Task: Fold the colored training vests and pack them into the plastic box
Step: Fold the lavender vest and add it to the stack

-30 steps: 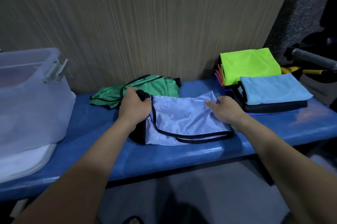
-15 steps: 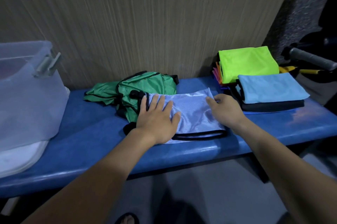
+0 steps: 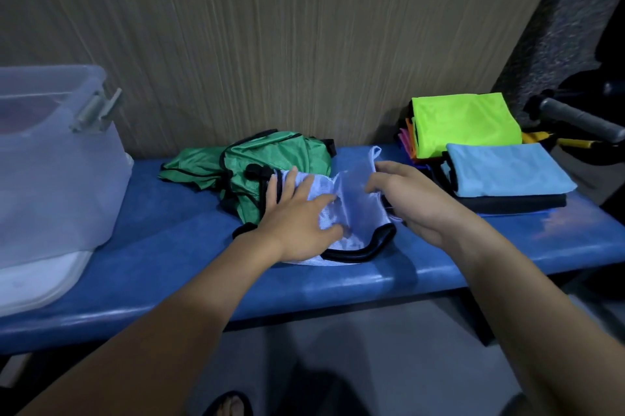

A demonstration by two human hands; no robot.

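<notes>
Folding under way on the lilac vest (image 3: 351, 209), mid-bench: pressed flat by the left hand (image 3: 297, 223), fingers straight; its far edge is pinched by the right hand (image 3: 416, 202). Right of it, folded vests (image 3: 473, 151) are stacked; left, a green vest (image 3: 270, 165) lies unfolded. Nothing folded is seen packed in the plastic box (image 3: 57, 158).

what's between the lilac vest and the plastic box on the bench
Only the crumpled green vest, partly: it lies touching the lilac vest on its left, toward the wall. The nearer strip of bench leading to the plastic box looks bare.
</notes>
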